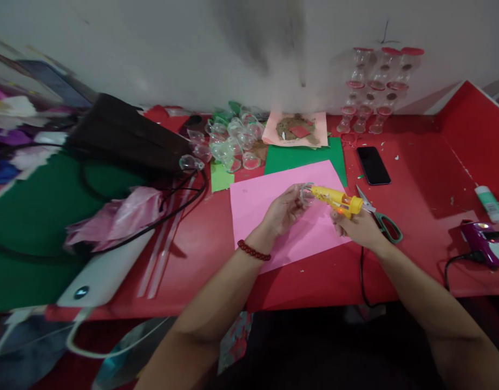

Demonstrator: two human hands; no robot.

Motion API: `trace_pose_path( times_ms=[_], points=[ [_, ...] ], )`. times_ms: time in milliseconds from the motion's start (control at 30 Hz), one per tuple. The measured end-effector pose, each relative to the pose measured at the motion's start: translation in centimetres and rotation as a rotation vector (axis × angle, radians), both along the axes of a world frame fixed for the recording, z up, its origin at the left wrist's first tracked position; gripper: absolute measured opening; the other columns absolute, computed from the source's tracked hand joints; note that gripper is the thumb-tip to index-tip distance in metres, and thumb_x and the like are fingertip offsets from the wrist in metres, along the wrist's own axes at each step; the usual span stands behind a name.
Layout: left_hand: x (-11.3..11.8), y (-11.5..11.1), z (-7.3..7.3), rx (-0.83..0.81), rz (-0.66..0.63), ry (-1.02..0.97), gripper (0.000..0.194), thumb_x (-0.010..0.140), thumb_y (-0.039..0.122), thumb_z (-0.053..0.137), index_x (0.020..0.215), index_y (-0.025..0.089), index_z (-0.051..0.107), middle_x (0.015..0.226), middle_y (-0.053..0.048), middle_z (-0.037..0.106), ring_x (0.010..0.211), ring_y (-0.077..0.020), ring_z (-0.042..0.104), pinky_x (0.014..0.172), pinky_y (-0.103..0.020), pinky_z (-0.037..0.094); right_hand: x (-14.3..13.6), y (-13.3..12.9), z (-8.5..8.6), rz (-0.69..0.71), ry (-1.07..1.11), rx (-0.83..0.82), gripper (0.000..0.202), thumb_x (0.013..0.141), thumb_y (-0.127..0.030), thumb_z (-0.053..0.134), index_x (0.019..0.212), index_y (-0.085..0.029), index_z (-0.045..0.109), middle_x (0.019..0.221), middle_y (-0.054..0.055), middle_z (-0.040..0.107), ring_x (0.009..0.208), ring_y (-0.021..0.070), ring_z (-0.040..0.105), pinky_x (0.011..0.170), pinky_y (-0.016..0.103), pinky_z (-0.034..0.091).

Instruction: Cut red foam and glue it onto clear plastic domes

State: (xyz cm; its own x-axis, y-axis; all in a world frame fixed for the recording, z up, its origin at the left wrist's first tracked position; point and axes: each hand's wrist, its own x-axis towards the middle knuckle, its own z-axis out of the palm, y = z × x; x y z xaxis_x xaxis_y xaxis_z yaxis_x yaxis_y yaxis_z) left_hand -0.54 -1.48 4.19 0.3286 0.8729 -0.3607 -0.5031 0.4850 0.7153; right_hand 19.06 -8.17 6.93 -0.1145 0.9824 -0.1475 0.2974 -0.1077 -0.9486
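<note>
My left hand (285, 210), with a dark red bead bracelet (253, 251) at the wrist, holds a small clear plastic cup (307, 194) over a pink sheet (253, 203). In my right hand (355, 226) is a yellow glue gun (334, 198), its nozzle pointing left and at the cup's rim. Whether the nozzle touches the plastic is too small to tell. An orange light shows near the gun's trigger. Scissors (389, 227) with green-grey handles lie just beyond my right hand, partly hidden by it.
Clear plastic pieces (233, 138) are heaped behind the sheet, beside a black bag (123, 135). A phone (373, 165), glue bottle (491, 203) and purple device (485, 244) lie on the right. Joined clear cups (360, 97) stand against the wall. A black cable hangs below my right hand.
</note>
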Motion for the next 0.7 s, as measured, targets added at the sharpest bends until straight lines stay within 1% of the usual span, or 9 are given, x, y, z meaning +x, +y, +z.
trace_pose_path(
  times_ms=[100, 233, 400, 500, 533, 600, 700],
  points=[
    [0.08, 0.07, 0.02, -0.018, 0.000, 0.009, 0.016, 0.089, 0.022, 0.065, 0.100, 0.015, 0.075, 0.079, -0.002, 0.070, 0.063, -0.0080, 0.059, 0.062, -0.019, 0.049, 0.04, 0.11, -0.16, 0.021, -0.003, 0.002, 0.053, 0.074, -0.072, 0.065, 0.066, -0.021, 0.054, 0.044, -0.004, 0.052, 0.042, 0.0093, 0.046, 0.045, 0.025, 0.038],
    [0.08, 0.15, -0.01, -0.046, 0.009, 0.021, 0.017, 0.091, 0.025, 0.065, 0.100, 0.016, 0.076, 0.080, -0.003, 0.072, 0.065, -0.0092, 0.061, 0.063, -0.020, 0.050, 0.10, 0.29, -0.37, 0.025, 0.027, 0.010, 0.054, 0.075, -0.074, 0.063, 0.069, -0.021, 0.052, 0.045, -0.004, 0.052, 0.042, 0.0094, 0.046, 0.045, 0.025, 0.039],
    [-0.07, 0.22, 0.04, -0.007, 0.008, 0.014, 0.020, 0.088, 0.028, 0.070, 0.104, 0.016, 0.076, 0.080, -0.003, 0.071, 0.064, -0.0084, 0.060, 0.062, -0.019, 0.049, 0.17, 0.29, -0.40, 0.032, 0.014, 0.011, 0.053, 0.074, -0.073, 0.066, 0.070, -0.022, 0.053, 0.046, -0.004, 0.052, 0.042, 0.0096, 0.047, 0.045, 0.025, 0.039],
    [-0.12, 0.18, 0.17, -0.004, -0.009, -0.001, 0.021, 0.089, 0.027, 0.069, 0.104, 0.015, 0.076, 0.081, -0.004, 0.070, 0.065, -0.0087, 0.060, 0.063, -0.019, 0.050, 0.15, 0.19, -0.25, 0.032, 0.026, 0.001, 0.054, 0.075, -0.073, 0.065, 0.067, -0.022, 0.051, 0.046, -0.004, 0.051, 0.042, 0.0094, 0.047, 0.045, 0.025, 0.040],
    [-0.13, 0.15, 0.21, -0.005, -0.024, -0.009, 0.021, 0.089, 0.026, 0.069, 0.105, 0.014, 0.075, 0.082, -0.004, 0.070, 0.066, -0.0088, 0.060, 0.064, -0.019, 0.051, 0.12, 0.17, -0.20, 0.031, 0.037, -0.001, 0.054, 0.075, -0.073, 0.064, 0.067, -0.022, 0.051, 0.046, -0.005, 0.051, 0.043, 0.0093, 0.047, 0.046, 0.025, 0.041],
    [-0.18, 0.08, 0.29, -0.003, -0.059, -0.042, 0.022, 0.086, 0.017, 0.068, 0.107, 0.014, 0.075, 0.085, -0.004, 0.070, 0.065, -0.0083, 0.059, 0.066, -0.019, 0.051, 0.05, 0.15, -0.12, 0.024, 0.059, -0.004, 0.053, 0.075, -0.073, 0.066, 0.069, -0.022, 0.052, 0.047, -0.005, 0.051, 0.043, 0.0092, 0.047, 0.046, 0.025, 0.042],
    [-0.33, 0.06, 0.32, 0.023, -0.104, -0.114, 0.037, 0.076, 0.003, 0.065, 0.111, 0.012, 0.073, 0.088, -0.005, 0.069, 0.064, -0.0074, 0.057, 0.066, -0.018, 0.051, 0.00, 0.17, -0.17, 0.013, 0.067, -0.006, 0.053, 0.074, -0.073, 0.067, 0.072, -0.022, 0.052, 0.047, -0.006, 0.050, 0.042, 0.0091, 0.046, 0.046, 0.025, 0.041]
  ],
)
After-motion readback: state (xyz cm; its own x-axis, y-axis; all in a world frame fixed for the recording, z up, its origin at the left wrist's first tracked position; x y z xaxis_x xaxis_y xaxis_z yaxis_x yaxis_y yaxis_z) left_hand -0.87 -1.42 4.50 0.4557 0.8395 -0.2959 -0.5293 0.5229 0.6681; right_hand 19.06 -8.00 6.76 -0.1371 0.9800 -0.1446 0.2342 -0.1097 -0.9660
